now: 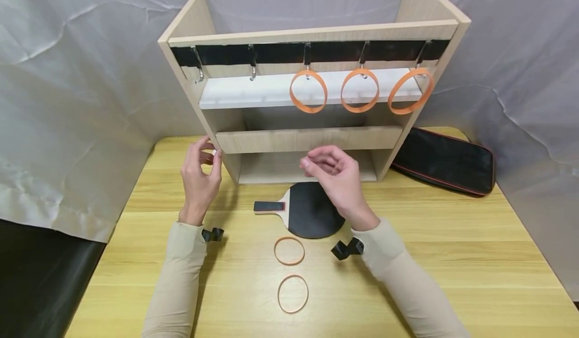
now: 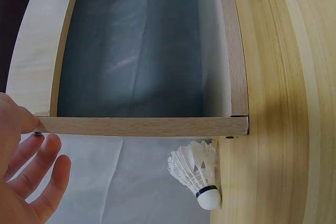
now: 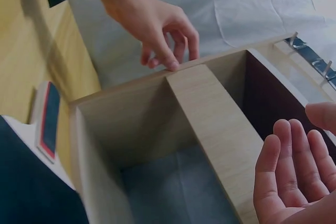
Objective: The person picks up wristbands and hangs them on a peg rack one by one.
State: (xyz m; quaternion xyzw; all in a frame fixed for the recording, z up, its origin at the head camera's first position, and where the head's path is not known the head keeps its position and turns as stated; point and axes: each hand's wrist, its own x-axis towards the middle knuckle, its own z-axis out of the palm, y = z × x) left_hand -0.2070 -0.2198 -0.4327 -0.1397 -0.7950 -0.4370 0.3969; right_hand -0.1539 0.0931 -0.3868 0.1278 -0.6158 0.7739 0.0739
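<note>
At the shelf's left side, my left hand [image 1: 200, 179] holds the edge of the side board [image 2: 147, 126], thumb on the front edge and fingertips behind it. My right hand [image 1: 336, 179] hovers in front of the wooden shelf [image 1: 312, 139], palm up with relaxed fingers and nothing in them; its fingers [image 3: 294, 166] show in the right wrist view. Three orange rings [image 1: 324, 91] hang from the middle and right hooks, while the two left hooks [image 1: 252, 71] carry none.
A black paddle [image 1: 312, 212] lies before the shelf, handle leftward. Two orange rings [image 1: 275, 250] lie nearer on the wooden table [image 1: 452, 257]. A black case [image 1: 445, 162] rests at the right. The left wrist view shows a white shuttlecock [image 2: 191, 166] beside the shelf.
</note>
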